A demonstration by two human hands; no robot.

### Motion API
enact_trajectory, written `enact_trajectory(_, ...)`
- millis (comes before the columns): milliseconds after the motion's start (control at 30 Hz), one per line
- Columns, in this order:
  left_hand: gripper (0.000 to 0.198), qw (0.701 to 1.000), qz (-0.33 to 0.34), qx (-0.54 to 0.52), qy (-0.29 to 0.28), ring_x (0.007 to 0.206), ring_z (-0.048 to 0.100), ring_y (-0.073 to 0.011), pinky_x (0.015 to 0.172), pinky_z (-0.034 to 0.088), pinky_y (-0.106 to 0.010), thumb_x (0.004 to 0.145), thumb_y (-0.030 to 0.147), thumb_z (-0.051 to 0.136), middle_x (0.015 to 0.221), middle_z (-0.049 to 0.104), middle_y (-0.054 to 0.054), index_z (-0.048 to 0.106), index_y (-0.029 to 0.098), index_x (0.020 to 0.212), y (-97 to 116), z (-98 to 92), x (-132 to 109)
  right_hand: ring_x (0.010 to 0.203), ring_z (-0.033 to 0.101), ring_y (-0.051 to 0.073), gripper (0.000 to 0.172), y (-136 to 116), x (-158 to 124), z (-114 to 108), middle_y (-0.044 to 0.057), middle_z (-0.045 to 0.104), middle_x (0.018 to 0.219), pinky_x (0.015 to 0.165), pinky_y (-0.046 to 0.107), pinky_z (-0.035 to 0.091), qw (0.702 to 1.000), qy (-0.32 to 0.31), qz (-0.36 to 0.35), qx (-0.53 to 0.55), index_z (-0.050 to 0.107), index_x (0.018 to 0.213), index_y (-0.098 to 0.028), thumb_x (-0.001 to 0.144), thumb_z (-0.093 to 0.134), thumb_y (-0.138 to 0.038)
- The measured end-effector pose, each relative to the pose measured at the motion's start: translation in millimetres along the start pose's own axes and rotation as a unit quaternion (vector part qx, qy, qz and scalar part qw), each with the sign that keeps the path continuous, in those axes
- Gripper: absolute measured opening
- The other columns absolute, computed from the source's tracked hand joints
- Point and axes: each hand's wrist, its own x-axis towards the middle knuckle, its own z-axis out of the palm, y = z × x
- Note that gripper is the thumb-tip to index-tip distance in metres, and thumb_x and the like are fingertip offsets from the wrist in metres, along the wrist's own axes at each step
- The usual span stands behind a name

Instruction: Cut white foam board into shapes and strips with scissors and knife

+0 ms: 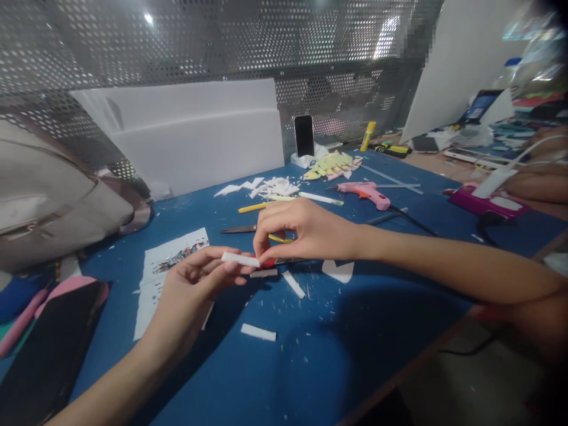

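Note:
Between both hands is a short white foam strip [240, 259], raised a little over the blue table. My left hand [195, 278] pinches it between thumb and fingers near its left part. The thumb and forefinger of my right hand [293, 228] are closed at the strip's right end. Scissors with yellow handles [239, 229] lie behind, partly hidden by my right hand. Under that hand is a red object [268, 262], mostly covered. Loose white strips [258, 332] and a cut white piece [338, 271] rest on the table nearby.
A pink glue gun [364, 192] with a black cord lies right of a pile of white scraps [277, 187]. A phone [304, 136] stands at the back. Paper with colourful bits [151, 302], a dark phone [53, 349] and a bag [57, 195] are left. A purple power strip [488, 201] sits right.

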Motion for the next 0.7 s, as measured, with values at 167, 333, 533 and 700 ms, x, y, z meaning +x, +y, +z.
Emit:
enact_trajectory(167, 0.011, 0.999, 0.009, 0.016, -0.048, 0.077, 0.071, -0.0137, 0.07, 0.056, -0.019, 0.079, 0.027, 0.075, 0.079, 0.076, 0.001, 0.07, 0.021, 0.086, -4, -5.3, 3, 0.076, 0.056, 0.01, 0.007, 0, 5, -13, 0.002, 0.067, 0.084, 0.069, 0.023, 0.042, 0.998, 0.0, 0.033, 0.05, 0.069, 0.085, -0.012, 0.086, 0.066, -0.018)
enact_trajectory(333, 0.008, 0.989, 0.049, 0.114, -0.085, 0.073, 0.066, -0.0119, 0.071, 0.053, -0.021, 0.084, 0.027, 0.07, 0.082, 0.074, 0.001, 0.069, 0.023, 0.09, -4, -8.0, 0, 0.078, 0.062, 0.014, 0.02, 58, 23, -61, 0.007, 0.07, 0.086, 0.073, 0.028, 0.046, 0.972, 0.174, 0.151, -0.036, 0.07, 0.089, -0.011, 0.084, 0.065, -0.029)
enact_trajectory(533, 0.013, 0.974, 0.019, 0.17, -0.148, 0.073, 0.063, -0.0127, 0.07, 0.048, -0.024, 0.085, 0.032, 0.067, 0.083, 0.072, -0.002, 0.066, 0.021, 0.092, -2, -4.8, -4, 0.079, 0.065, 0.019, 0.014, 153, 36, -67, 0.01, 0.073, 0.08, 0.072, 0.029, 0.045, 0.934, 0.06, 0.293, -0.194, 0.077, 0.084, -0.011, 0.074, 0.068, -0.016)
enact_trajectory(700, 0.017, 0.946, 0.062, 0.284, -0.144, 0.075, 0.061, -0.0142, 0.069, 0.046, -0.025, 0.084, 0.033, 0.066, 0.081, 0.065, 0.0, 0.064, 0.021, 0.096, -1, -8.2, 3, 0.086, 0.064, 0.022, 0.016, 170, 39, -57, 0.011, 0.073, 0.087, 0.071, 0.032, 0.042, 0.915, 0.046, 0.321, -0.241, 0.078, 0.087, -0.014, 0.076, 0.067, -0.015)
